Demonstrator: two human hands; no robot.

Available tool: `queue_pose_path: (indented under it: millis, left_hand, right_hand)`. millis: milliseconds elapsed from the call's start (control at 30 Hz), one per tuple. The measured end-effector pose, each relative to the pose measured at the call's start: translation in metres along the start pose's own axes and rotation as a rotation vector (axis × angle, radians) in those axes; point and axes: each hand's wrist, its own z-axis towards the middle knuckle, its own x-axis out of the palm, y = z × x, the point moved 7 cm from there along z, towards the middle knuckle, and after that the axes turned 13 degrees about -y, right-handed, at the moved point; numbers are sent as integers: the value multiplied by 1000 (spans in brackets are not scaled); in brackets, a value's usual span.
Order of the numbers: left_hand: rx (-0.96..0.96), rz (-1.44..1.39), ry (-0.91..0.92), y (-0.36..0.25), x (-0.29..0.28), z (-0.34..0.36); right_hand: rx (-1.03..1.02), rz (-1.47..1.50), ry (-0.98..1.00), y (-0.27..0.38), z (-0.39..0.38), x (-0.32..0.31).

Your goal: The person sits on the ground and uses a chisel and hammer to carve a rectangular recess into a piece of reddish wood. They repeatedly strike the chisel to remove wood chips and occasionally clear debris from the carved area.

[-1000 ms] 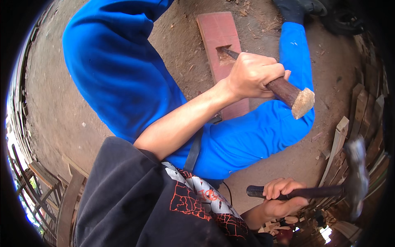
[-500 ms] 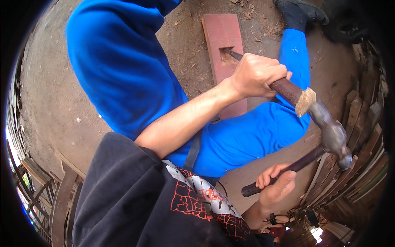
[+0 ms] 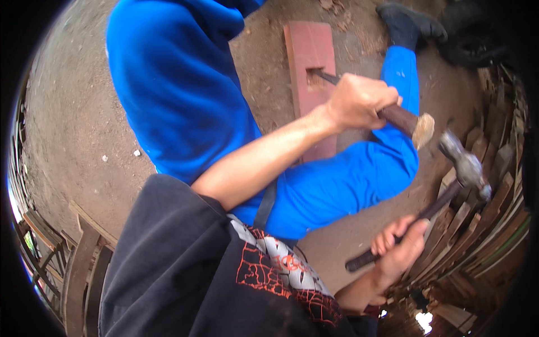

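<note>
My left hand [image 3: 361, 101] is wrapped round the dark wooden handle of a chisel [image 3: 400, 117], whose butt end is pale and frayed. The chisel slants down to the left, its metal blade reaching into a rectangular recess cut in a reddish wooden board [image 3: 311, 48]. Part of the board is hidden behind my forearm and blue-trousered leg. Lower right, my right hand [image 3: 400, 245] grips the dark handle of a ball-peen hammer [image 3: 469, 167]. The hammer's metal head is raised, a short gap away from the chisel's butt.
The board lies on a dirt floor [image 3: 78, 129] with wood chips at the far side. Many stacked planks [image 3: 494, 208] line the right. A dark tyre-like object [image 3: 474, 42] is beside my shoe at the far right. Wooden frames [image 3: 81, 275] stand at the lower left.
The hammer has drawn back from the chisel's butt, moving right with my right hand. My left hand still holds the chisel in the recess; the whole view has shifted slightly.
</note>
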Motion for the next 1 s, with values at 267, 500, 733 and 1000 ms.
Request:
queue_pose_path:
  millis: [267, 500, 733, 1000]
  left_hand:
    - [-124, 58, -74, 23, 5, 22]
    - [-148, 43, -104, 27, 4, 27]
    - [-192, 19, -94, 21, 6, 24]
    - [-112, -12, 28, -13, 10, 23]
  right_hand:
    - [-548, 409, -73, 92, 17, -29]
    - [-108, 23, -30, 64, 21, 8]
    - [-465, 243, -20, 115, 27, 0]
    - [-502, 112, 13, 75, 10, -1]
